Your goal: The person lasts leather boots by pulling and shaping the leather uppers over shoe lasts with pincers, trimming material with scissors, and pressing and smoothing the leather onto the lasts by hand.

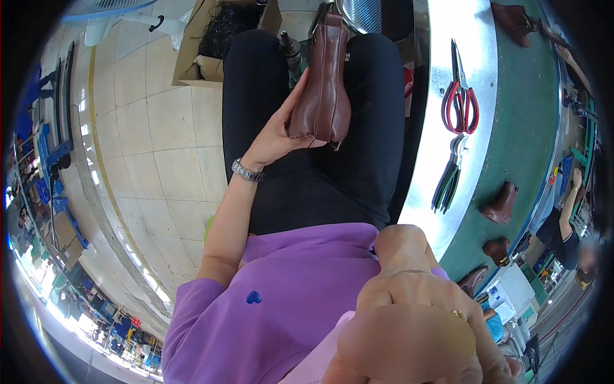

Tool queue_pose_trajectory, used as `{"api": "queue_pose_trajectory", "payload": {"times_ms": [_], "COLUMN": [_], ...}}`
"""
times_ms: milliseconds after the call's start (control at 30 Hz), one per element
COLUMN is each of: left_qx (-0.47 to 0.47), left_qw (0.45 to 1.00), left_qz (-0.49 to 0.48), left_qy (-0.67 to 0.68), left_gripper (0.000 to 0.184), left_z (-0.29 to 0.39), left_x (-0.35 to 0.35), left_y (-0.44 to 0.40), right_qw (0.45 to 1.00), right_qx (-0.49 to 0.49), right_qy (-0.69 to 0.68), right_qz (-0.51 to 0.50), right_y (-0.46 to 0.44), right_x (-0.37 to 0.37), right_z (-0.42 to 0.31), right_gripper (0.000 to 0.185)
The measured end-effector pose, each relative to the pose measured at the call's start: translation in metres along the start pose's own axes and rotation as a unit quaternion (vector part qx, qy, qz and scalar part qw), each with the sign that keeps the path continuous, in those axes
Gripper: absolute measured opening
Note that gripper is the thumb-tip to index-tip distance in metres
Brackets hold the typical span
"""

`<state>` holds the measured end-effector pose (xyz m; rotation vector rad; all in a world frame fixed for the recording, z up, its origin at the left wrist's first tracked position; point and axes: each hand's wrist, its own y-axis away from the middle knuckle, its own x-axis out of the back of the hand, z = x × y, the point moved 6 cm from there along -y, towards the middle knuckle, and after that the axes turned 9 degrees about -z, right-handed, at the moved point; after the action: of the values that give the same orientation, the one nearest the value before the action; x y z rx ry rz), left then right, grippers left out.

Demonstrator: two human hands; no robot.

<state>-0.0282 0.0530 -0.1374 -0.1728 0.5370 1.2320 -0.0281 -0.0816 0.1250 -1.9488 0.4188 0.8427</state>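
My left hand (pixel 279 133) is closed around the rounded lower end of a brown leather boot (pixel 327 96), which is held above my lap with its seams facing up. A dark metal fitting (pixel 291 51) shows between my knees, beside the boot. Raised close to the camera at the lower right is my right hand (pixel 416 291), with a ring on one finger. A blurred patch covers most of its fingers, so I cannot tell whether they hold anything.
On the metal ledge at my right lie red-handled scissors (pixel 459 105) and dark-handled pliers (pixel 449 176). Beyond, a green surface (pixel 521 137) carries brown boots (pixel 501 203). A cardboard box (pixel 272 16) and fan (pixel 105 13) stand front left. A co-worker (pixel 559 230) is far right.
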Motion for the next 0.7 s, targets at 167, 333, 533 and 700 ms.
{"api": "queue_pose_trajectory", "payload": {"times_ms": [167, 333, 533, 700], "left_qx": [-0.002, -0.005, 0.005, 0.012], "left_qw": [1.000, 1.000, 1.000, 1.000], "left_qz": [-0.003, -0.004, -0.003, -0.001], "left_qy": [0.014, -0.004, 0.000, -0.002], "left_gripper": [0.116, 0.116, 0.116, 0.116], "left_z": [-0.001, 0.001, -0.005, -0.005], "left_x": [0.001, -0.001, 0.001, 0.001], "left_y": [0.000, 0.000, 0.001, 0.001], "right_qw": [1.000, 1.000, 1.000, 0.998], "right_qx": [0.001, -0.004, -0.013, -0.050], "right_qy": [-0.001, 0.000, 0.007, 0.035], "right_qz": [0.003, 0.007, 0.016, 0.035], "right_y": [0.000, 0.000, 0.001, 0.008], "right_x": [0.001, 0.003, 0.004, 0.016], "right_z": [-0.001, -0.002, -0.003, 0.010], "right_gripper": [0.025, 0.025, 0.026, 0.026]}}
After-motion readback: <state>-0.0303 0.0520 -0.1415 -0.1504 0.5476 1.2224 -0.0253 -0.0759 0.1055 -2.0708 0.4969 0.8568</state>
